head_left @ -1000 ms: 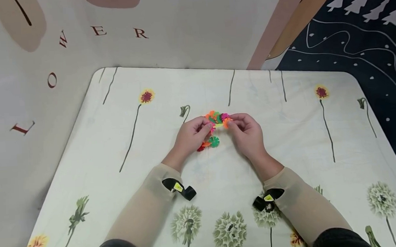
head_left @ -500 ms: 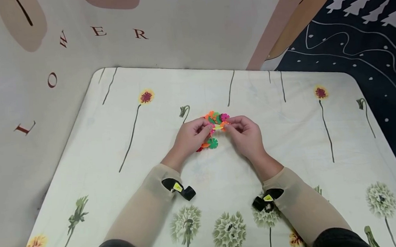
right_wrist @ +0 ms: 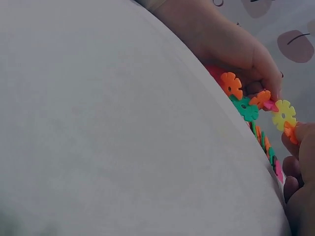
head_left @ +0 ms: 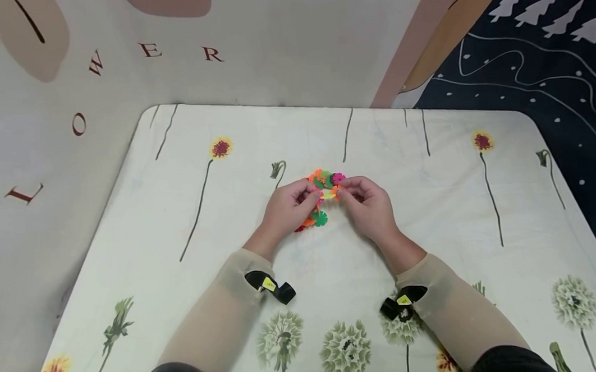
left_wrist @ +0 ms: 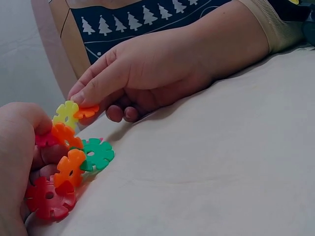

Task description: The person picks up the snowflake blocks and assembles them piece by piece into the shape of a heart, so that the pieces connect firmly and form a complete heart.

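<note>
My left hand (head_left: 286, 209) pinches a pink flower-shaped interlocking disc (left_wrist: 46, 140) in a short chain. That chain also has an orange disc (left_wrist: 67, 135), a green disc (left_wrist: 100, 154) and a red disc (left_wrist: 48, 199), which hangs down beside the left fingers. A yellow disc (right_wrist: 284, 115) stands at the chain's upper end, between the two hands. My right hand (head_left: 372, 207) pinches a small orange disc (left_wrist: 87, 111) between thumb and forefinger, right at the yellow disc's edge. Its other fingers are curled.
Just behind the hands, a row of several coloured discs (head_left: 328, 179) lies on the table. The white tablecloth (head_left: 332, 268) has printed flowers and dandelions. A pale wall (head_left: 291, 51) rises behind the far edge, and a dark patterned cloth (head_left: 540, 72) is at the right.
My right hand has moved slightly left and toward me, bringing the orange disc closer to the left hand. The left hand stays nearly in place, and the hanging green disc has shifted slightly.
</note>
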Demonstrator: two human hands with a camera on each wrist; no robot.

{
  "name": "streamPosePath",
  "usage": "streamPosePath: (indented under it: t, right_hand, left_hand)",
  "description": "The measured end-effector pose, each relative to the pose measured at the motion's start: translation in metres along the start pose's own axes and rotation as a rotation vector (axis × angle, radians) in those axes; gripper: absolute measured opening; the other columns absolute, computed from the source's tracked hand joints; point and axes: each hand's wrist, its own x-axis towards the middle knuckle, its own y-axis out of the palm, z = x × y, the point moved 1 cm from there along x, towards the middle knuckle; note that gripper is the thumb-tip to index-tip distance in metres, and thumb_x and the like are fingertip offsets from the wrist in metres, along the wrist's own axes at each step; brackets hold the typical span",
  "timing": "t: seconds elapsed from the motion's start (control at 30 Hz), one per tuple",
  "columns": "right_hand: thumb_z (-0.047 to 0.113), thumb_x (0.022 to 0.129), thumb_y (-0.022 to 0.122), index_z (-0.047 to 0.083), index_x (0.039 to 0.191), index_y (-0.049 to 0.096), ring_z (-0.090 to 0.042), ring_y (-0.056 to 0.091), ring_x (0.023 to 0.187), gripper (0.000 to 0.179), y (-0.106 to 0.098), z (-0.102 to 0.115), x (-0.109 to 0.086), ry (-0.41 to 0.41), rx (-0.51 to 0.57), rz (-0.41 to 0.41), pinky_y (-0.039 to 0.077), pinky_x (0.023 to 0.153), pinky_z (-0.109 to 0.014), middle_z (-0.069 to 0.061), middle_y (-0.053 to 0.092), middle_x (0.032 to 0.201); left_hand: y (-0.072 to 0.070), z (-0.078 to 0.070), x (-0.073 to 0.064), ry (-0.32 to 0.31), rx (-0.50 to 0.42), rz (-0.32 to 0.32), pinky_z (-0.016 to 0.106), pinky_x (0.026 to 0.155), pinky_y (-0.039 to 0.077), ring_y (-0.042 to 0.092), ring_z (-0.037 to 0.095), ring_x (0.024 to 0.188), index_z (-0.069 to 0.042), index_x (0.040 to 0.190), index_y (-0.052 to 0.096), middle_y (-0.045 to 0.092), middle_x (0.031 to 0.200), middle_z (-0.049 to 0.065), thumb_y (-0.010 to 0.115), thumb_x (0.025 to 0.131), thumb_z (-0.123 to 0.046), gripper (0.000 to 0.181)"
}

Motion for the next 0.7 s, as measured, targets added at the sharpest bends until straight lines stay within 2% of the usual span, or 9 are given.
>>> streamPosePath:
  t: [0.13,0.3,0.37,0.53,0.7]
  right_hand:
    - [0.001,0.100,0.071,-0.001,0.114,0.074,-0.013,0.066,0.084,0.015,0.0003,-0.0009,-0.0001,0.007,0.012,0.003,0.050,0.074,-0.021,-0.016,0.077,0.096]
    - [-0.008,0.095,0.065,-0.002,0.125,0.071,-0.011,0.064,0.085,0.030,0.0001,-0.0001,0.0001,0.008,0.033,0.020,0.049,0.073,-0.019,-0.018,0.076,0.102]
    - [-0.008,0.096,0.066,-0.003,0.127,0.068,-0.012,0.065,0.085,0.032,0.0003,0.0002,0.0005,0.001,0.047,0.030,0.049,0.074,-0.020,-0.020,0.076,0.103]
    - [-0.004,0.098,0.072,-0.003,0.120,0.070,-0.015,0.064,0.086,0.023,0.0011,-0.0008,0.0006,-0.002,0.047,0.039,0.050,0.075,-0.020,-0.018,0.075,0.105]
    - [-0.002,0.097,0.076,0.002,0.119,0.076,-0.023,0.056,0.082,0.023,0.0007,-0.0043,0.0001,-0.072,-0.008,0.053,0.047,0.072,-0.022,-0.010,0.074,0.111]
  left_hand:
    - [0.0002,0.0017,-0.0003,0.013,0.010,-0.005,0.032,0.064,0.047,0.057,0.018,0.068,-0.015,0.092,0.068,0.062,0.074,-0.001,0.069,0.105,-0.020,0.014]
    - [0.0001,0.0021,-0.0006,0.022,-0.007,-0.002,0.031,0.064,0.048,0.058,0.019,0.071,-0.014,0.095,0.067,0.064,0.079,-0.001,0.070,0.103,-0.017,0.008]
    - [-0.0005,0.0015,-0.0006,0.025,-0.016,-0.001,0.031,0.065,0.049,0.059,0.019,0.073,-0.014,0.098,0.066,0.064,0.082,0.000,0.070,0.102,-0.016,0.006]
    - [-0.0017,0.0011,0.0009,0.060,-0.011,0.001,0.032,0.072,0.049,0.057,0.020,0.080,-0.009,0.102,0.069,0.061,0.087,0.003,0.069,0.101,-0.011,0.003]
    - [-0.0012,0.0018,0.0009,0.059,-0.010,0.019,0.033,0.072,0.051,0.059,0.019,0.078,-0.012,0.102,0.071,0.064,0.086,0.001,0.068,0.100,-0.011,0.004]
